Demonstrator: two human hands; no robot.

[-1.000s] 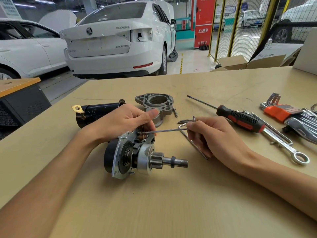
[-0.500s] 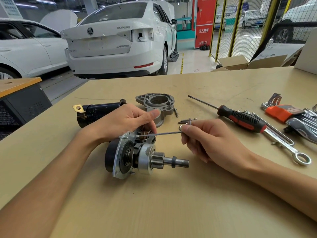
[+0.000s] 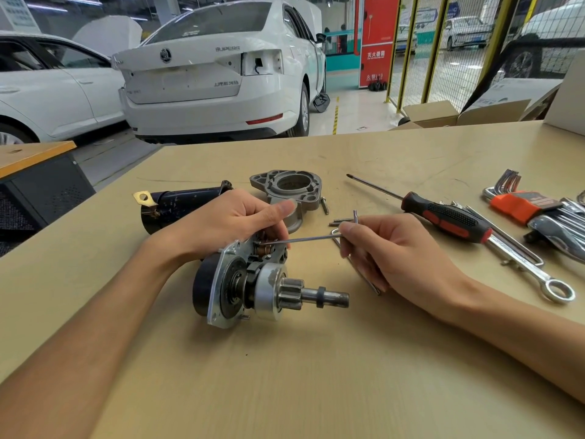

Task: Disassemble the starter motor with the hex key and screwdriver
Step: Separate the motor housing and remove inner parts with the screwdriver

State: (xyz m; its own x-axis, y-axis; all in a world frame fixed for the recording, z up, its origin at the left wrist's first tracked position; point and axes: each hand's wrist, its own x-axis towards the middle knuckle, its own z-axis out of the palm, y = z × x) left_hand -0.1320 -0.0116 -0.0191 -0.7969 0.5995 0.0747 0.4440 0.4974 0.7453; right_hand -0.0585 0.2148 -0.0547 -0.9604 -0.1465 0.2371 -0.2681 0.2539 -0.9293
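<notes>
Starter motor held down while a hex key is worked into it.

The starter motor [image 3: 253, 280] is laid on the workbench [image 3: 285, 375], pinion shaft pointing right. It is gripped from behind by the left hand [image 3: 231, 220], while the hex key [image 3: 304, 238] is pinched by the right hand [image 3: 392, 248], its tip set in the motor's upper end. Behind the motor the removed aluminium housing [image 3: 286, 188] is seen; the screwdriver [image 3: 443, 217] is left farther right.

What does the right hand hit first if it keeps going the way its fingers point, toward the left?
Likely the left hand, whose fingers rest on the starter motor. The right hand pinches a hex key whose tip already sits at the motor's top, so the key leads. Depth is hard to judge from one view.
</notes>
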